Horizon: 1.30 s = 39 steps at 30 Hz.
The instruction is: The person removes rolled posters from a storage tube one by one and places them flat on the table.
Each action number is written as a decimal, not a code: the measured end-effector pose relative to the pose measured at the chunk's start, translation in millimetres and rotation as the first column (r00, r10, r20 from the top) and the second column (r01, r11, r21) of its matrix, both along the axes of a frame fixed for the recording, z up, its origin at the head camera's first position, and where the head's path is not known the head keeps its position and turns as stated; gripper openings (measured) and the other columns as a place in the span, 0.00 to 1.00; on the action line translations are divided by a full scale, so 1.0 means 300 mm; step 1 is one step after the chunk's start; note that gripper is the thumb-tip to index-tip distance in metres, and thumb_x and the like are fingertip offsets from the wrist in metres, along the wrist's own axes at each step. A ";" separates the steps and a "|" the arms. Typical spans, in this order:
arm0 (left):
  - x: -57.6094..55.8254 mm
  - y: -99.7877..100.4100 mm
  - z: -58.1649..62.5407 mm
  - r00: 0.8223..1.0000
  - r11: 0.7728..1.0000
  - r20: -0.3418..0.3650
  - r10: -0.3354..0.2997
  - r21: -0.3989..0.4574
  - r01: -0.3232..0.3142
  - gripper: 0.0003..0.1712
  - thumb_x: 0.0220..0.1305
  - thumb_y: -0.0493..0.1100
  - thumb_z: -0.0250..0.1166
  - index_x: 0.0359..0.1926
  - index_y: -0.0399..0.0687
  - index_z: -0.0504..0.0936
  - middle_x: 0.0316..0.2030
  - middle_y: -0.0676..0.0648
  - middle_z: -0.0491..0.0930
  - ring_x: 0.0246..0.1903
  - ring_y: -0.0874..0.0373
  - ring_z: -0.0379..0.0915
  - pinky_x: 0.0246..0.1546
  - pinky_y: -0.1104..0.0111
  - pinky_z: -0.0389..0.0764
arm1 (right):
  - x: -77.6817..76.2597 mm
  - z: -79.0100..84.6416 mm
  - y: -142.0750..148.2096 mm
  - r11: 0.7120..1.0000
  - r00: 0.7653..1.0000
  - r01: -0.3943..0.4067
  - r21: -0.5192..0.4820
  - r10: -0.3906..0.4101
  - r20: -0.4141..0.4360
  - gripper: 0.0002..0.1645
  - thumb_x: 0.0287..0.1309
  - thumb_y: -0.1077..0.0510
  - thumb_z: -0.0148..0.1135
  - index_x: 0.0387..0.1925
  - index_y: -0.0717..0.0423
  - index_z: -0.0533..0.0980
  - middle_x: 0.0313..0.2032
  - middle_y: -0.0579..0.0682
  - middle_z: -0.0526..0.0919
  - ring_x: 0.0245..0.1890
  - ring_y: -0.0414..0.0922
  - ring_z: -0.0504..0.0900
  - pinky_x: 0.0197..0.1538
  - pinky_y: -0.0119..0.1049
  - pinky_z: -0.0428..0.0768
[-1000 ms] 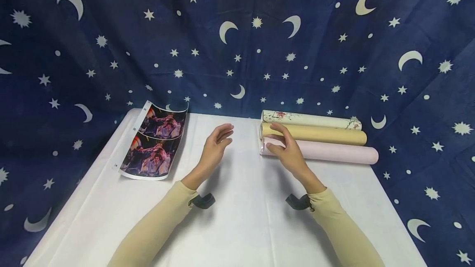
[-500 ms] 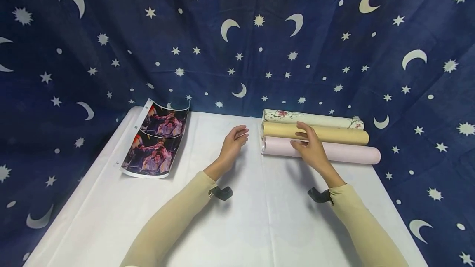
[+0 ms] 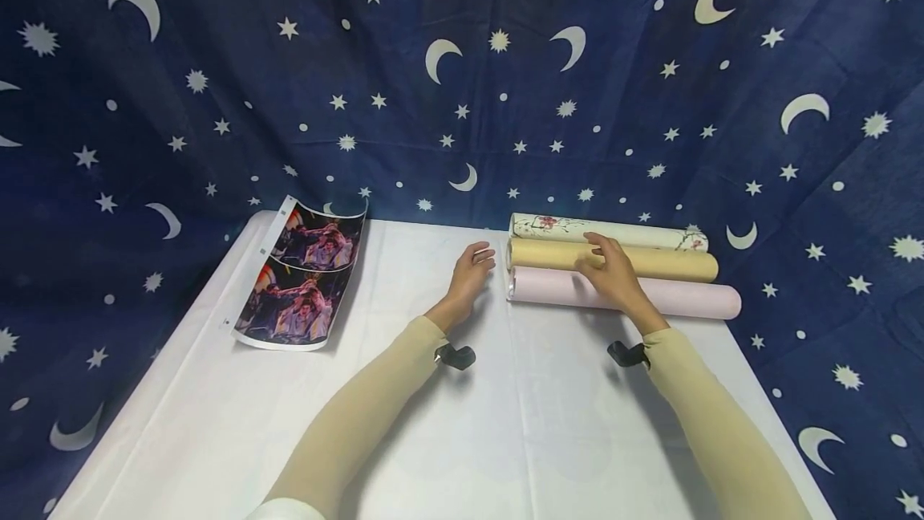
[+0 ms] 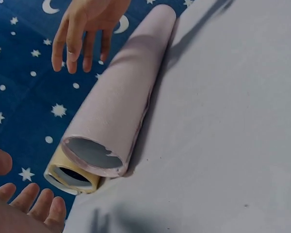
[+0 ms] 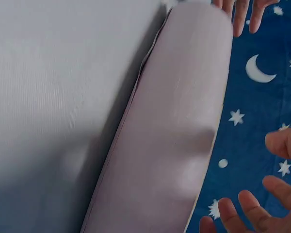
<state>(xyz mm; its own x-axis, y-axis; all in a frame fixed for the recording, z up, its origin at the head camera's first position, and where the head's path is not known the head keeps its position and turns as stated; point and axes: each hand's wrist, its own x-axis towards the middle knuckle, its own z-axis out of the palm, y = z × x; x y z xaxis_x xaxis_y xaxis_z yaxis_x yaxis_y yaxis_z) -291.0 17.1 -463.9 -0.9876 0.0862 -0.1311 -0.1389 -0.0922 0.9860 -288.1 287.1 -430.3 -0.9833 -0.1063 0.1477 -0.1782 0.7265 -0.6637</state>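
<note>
Three rolls that look like wallpaper lie side by side at the back right in the head view: a pink roll (image 3: 671, 298) nearest, a yellow roll (image 3: 664, 262) behind it, and a cream roll (image 3: 613, 233) with red blossoms at the back. Just left of their ends, my left hand (image 3: 468, 279) is held with loose fingers and touches nothing. My right hand (image 3: 615, 275) hovers over the pink and yellow rolls, thumb and fingers apart. In the left wrist view, the hollow end of the pink roll (image 4: 117, 97) faces my left hand (image 4: 29, 206). The right wrist view shows my right hand (image 5: 254, 213) beside the pink roll (image 5: 169, 107).
A glossy printed sheet (image 3: 296, 299) with two similar pictures lies curled on the left of the white-covered table (image 3: 404, 456). Behind and beside the table hangs a dark blue cloth (image 3: 404, 46) with moons and stars.
Both hands have moved right and a little forward. The left hand has come near the rolls' left ends, and the right hand has passed along over the rolls. The rolls stay where they were.
</note>
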 end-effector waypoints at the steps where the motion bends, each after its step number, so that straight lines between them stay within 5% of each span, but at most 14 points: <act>1: -0.010 0.004 -0.004 1.000 1.000 0.001 -0.004 -0.007 0.004 0.28 0.70 0.39 0.53 0.70 0.46 0.64 0.66 0.42 0.72 0.64 0.46 0.70 0.65 0.52 0.72 | -0.009 -0.002 0.003 1.000 1.000 -0.002 0.016 0.002 0.007 0.37 0.65 0.55 0.60 0.72 0.56 0.60 0.69 0.65 0.61 0.67 0.64 0.65 0.65 0.62 0.68; 9: -0.074 0.032 -0.037 1.000 0.999 0.020 -0.007 -0.038 0.008 0.29 0.70 0.39 0.51 0.71 0.46 0.63 0.65 0.42 0.72 0.65 0.46 0.68 0.63 0.50 0.72 | -0.073 -0.004 0.002 0.989 0.997 -0.062 0.133 0.054 0.061 0.40 0.63 0.50 0.63 0.72 0.55 0.60 0.69 0.64 0.62 0.67 0.64 0.65 0.69 0.64 0.61; 16: -0.099 0.082 -0.042 0.995 0.991 0.066 -0.077 -0.105 0.084 0.32 0.71 0.44 0.51 0.73 0.44 0.60 0.66 0.41 0.72 0.67 0.45 0.67 0.69 0.53 0.67 | -0.095 -0.007 -0.002 0.968 0.993 -0.099 0.231 0.083 0.079 0.42 0.64 0.45 0.61 0.73 0.55 0.57 0.72 0.64 0.58 0.71 0.66 0.57 0.71 0.65 0.55; 20: -0.101 0.113 -0.048 0.987 0.983 0.109 -0.121 -0.125 0.135 0.32 0.70 0.47 0.52 0.73 0.48 0.61 0.66 0.42 0.71 0.68 0.45 0.65 0.71 0.50 0.62 | -0.095 -0.015 0.001 0.966 0.993 -0.096 0.242 0.077 0.085 0.42 0.64 0.46 0.61 0.73 0.55 0.58 0.71 0.65 0.58 0.71 0.66 0.57 0.72 0.65 0.55; 28: -0.104 0.136 -0.047 0.991 0.990 0.064 -0.117 -0.076 0.121 0.31 0.68 0.46 0.53 0.71 0.45 0.64 0.70 0.43 0.66 0.72 0.46 0.58 0.74 0.52 0.57 | -0.087 -0.016 -0.021 0.975 0.995 -0.095 0.200 0.086 0.051 0.40 0.64 0.48 0.62 0.72 0.54 0.60 0.71 0.63 0.61 0.71 0.64 0.59 0.72 0.63 0.56; 39: -0.092 0.162 0.035 0.990 0.990 -0.031 -0.138 -0.029 0.137 0.32 0.68 0.44 0.54 0.72 0.47 0.63 0.72 0.45 0.64 0.72 0.49 0.58 0.73 0.59 0.61 | -0.089 0.024 0.003 0.951 0.993 -0.101 0.293 0.113 -0.025 0.43 0.60 0.48 0.65 0.72 0.53 0.59 0.69 0.64 0.61 0.70 0.67 0.59 0.70 0.67 0.55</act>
